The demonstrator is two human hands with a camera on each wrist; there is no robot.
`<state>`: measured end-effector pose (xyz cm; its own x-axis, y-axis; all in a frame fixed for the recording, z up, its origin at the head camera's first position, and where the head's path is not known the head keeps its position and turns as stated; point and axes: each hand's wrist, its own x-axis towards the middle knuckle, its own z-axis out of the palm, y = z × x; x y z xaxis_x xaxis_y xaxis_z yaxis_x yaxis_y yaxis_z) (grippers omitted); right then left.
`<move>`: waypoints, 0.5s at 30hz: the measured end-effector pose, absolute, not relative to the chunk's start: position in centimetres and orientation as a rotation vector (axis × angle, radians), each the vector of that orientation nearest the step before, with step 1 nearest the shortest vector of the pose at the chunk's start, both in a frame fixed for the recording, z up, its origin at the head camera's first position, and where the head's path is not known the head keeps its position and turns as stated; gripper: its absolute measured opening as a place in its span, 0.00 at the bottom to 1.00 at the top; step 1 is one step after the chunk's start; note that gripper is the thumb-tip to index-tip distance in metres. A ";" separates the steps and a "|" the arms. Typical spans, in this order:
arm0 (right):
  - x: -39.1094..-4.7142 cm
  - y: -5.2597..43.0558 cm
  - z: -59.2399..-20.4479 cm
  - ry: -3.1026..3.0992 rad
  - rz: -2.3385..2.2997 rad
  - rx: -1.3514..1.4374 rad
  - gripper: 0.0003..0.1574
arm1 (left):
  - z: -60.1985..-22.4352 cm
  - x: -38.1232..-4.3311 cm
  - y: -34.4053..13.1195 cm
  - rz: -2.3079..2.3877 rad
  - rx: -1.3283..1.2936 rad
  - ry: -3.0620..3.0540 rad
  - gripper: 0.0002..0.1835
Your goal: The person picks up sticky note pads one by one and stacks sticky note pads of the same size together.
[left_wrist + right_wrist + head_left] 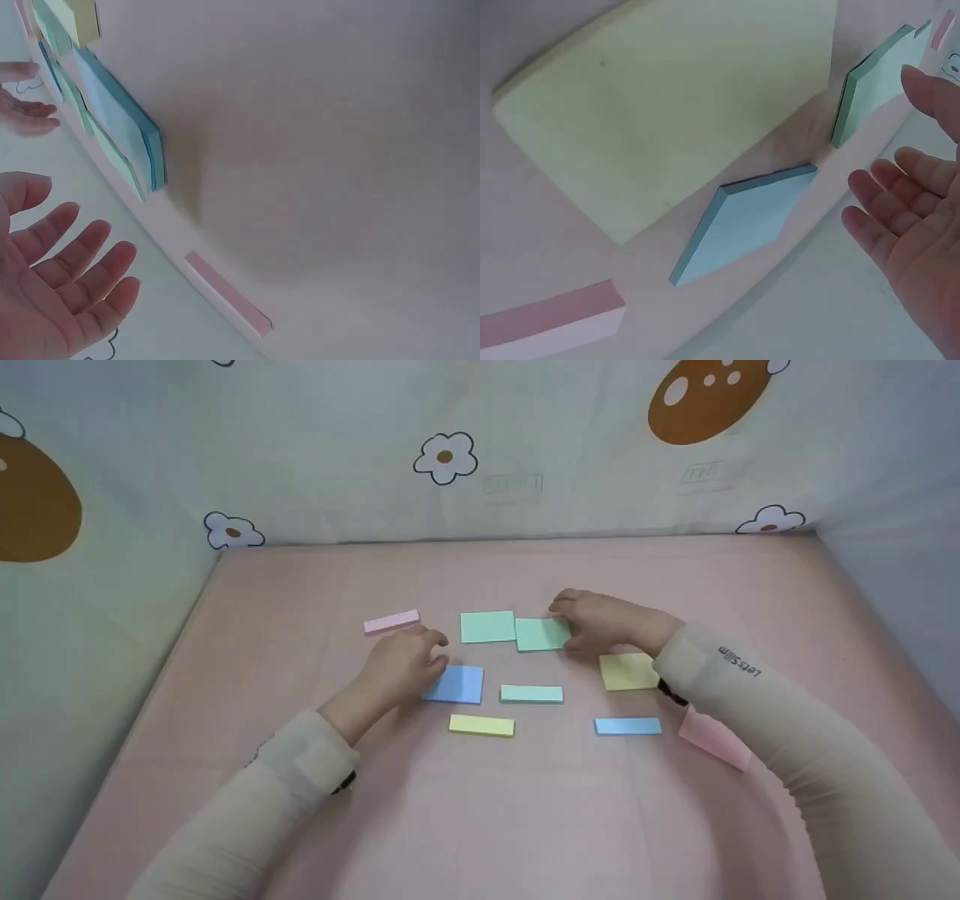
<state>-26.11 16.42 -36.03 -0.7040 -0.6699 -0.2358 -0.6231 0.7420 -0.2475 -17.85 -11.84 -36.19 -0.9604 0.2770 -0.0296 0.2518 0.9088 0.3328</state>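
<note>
My left hand (401, 661) hovers over the left edge of a blue sticky-note pad (459, 685), its fingers loosely bent and holding nothing. In the left wrist view the palm and spread fingers (109, 274) show bare. Just left of it lies a narrow pink pad (391, 622). My right hand (611, 622) is at the right end of a green square pad (540, 634), overlapping it in the head view; the right wrist view shows the fingers relaxed with nothing between them. Another green square pad (487, 627) adjoins that one on the left.
Nearer are narrow green (531, 694), yellow (481, 726) and blue (628, 726) pads. A yellow square pad (626, 672) and a pink one (716, 741) lie partly under the right arm. Another blue pad (742, 225) shows in the right wrist view. A patterned cloth wall (337, 472) closes the back.
</note>
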 end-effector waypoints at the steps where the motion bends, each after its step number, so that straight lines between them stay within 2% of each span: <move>1: -26.1 16.2 -36.2 2.625 -0.199 -0.992 0.34 | -36.3 -17.6 -11.8 0.495 0.434 3.002 0.16; 7: -26.4 15.2 -36.6 2.597 -0.118 -0.969 0.34 | -36.7 -17.0 -12.0 0.498 0.471 3.021 0.14; 15: -26.7 14.7 -36.6 2.578 -0.044 -0.943 0.33 | -36.8 -16.9 -12.5 0.498 0.394 2.998 0.15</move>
